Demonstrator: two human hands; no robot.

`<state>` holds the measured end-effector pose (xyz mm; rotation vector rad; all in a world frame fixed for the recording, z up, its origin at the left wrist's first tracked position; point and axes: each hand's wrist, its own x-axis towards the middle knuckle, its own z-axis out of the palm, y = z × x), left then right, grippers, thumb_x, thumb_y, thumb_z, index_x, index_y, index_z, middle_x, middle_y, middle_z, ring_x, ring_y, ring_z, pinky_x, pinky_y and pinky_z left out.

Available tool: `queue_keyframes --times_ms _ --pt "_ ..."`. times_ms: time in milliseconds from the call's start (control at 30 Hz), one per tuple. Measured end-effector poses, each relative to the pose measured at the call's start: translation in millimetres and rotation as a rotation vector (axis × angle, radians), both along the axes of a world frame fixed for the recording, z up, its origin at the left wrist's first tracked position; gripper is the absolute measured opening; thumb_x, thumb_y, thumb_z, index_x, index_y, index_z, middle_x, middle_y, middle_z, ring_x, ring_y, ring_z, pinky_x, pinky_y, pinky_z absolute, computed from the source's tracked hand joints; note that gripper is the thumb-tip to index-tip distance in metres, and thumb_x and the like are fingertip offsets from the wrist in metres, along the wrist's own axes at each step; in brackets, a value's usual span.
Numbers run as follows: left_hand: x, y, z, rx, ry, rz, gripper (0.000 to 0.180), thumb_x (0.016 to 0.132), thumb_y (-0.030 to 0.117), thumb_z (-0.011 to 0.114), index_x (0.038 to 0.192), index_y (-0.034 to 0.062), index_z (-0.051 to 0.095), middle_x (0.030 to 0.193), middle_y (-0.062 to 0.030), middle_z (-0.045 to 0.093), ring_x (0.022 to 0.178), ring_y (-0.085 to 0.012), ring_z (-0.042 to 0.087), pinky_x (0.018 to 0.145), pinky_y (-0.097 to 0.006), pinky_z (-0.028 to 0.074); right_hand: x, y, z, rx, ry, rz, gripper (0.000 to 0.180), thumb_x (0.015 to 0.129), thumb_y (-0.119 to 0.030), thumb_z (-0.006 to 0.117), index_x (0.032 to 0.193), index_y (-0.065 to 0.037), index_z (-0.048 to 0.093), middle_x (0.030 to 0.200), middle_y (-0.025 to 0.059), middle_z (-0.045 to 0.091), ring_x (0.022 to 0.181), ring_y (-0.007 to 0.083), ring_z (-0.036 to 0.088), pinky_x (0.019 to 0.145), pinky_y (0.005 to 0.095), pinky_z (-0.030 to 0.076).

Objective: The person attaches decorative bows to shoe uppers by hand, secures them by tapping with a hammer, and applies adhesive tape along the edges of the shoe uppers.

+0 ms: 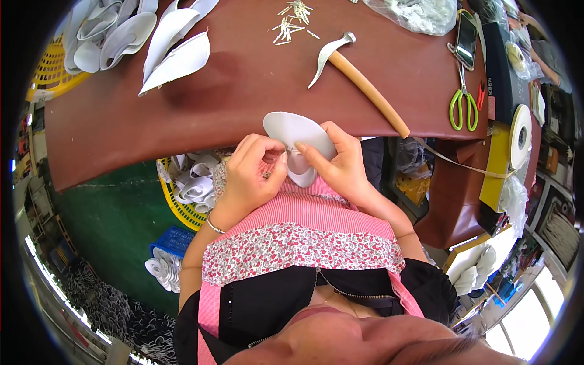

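In front of my chest, just below the table's near edge, is a white curved shoe upper [295,126] with a rounded, stiff-looking top. My right hand [342,163] grips its right side, thumb pressed on the front face and fingers behind it. My left hand [248,171] is closed in a pinch at the piece's left edge, close to the right thumb. Whatever is between those fingertips is too small or hidden to make out. A hammer [368,91] with a wooden handle and a curved metal head lies on the table beyond my right hand.
Several white shoe pieces [176,66] lie on the brown table [243,91] by a yellow basket [53,68]. Small pale sticks [289,27] are scattered at the back. Green-handled scissors [463,109], a phone [466,41] and a tape roll [520,137] are at right. Another yellow basket [182,210] stands below.
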<state>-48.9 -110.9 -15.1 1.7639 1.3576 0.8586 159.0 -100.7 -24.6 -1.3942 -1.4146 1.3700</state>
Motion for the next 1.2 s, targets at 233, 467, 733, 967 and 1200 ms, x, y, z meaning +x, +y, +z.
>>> queue_keyframes --times_ms 233,467,733,967,1200 --pt "3 -3 -9 -0.056 -0.114 0.101 0.016 0.091 -0.001 0.084 0.102 -0.0036 0.072 0.092 -0.0078 0.069 0.076 -0.012 0.071 0.069 -0.026 0.058 -1 2 1 -0.048 -0.005 -0.017 0.022 0.094 -0.015 0.08 0.102 0.001 0.069 0.089 0.0171 0.073 0.078 0.0249 0.073 0.072 0.0385 0.056" --pt "1 -4 -9 -0.22 -0.209 0.102 0.011 0.097 -0.001 0.079 0.105 -0.0052 0.073 0.099 -0.0068 0.07 0.08 -0.0105 0.073 0.07 -0.023 0.059 5 16 -10 -0.088 0.056 0.105 0.027 0.094 -0.018 0.08 0.108 0.003 0.072 0.087 0.0177 0.076 0.079 0.0234 0.076 0.073 0.0374 0.058" --pt "-1 4 -21 0.048 -0.015 0.166 0.05 0.093 -0.005 0.079 0.139 -0.0007 0.059 0.12 -0.0097 0.069 0.11 -0.0152 0.069 0.095 -0.027 0.056 1 20 -18 -0.268 0.22 -0.008 0.024 0.097 -0.011 0.08 0.112 0.006 0.072 0.088 0.0069 0.076 0.069 0.0081 0.069 0.061 0.0264 0.056" --pt "-5 41 -30 -0.584 -0.704 0.139 0.085 0.084 0.006 0.092 0.152 -0.0003 0.042 0.125 -0.0151 0.069 0.107 -0.018 0.07 0.09 -0.033 0.06 4 23 -2 -0.294 0.312 -0.218 0.019 0.096 -0.011 0.08 0.105 0.004 0.072 0.086 0.0063 0.075 0.068 0.0075 0.069 0.058 0.0249 0.055" --pt "3 63 -37 0.07 0.165 0.057 0.07 0.075 0.006 0.092 0.135 0.0055 0.057 0.116 -0.0132 0.067 0.108 -0.0291 0.064 0.091 -0.04 0.056 -6 24 -37 0.045 -0.145 -0.269 0.027 0.092 -0.018 0.082 0.101 0.003 0.067 0.082 0.0214 0.074 0.073 0.0317 0.076 0.067 0.0441 0.058"
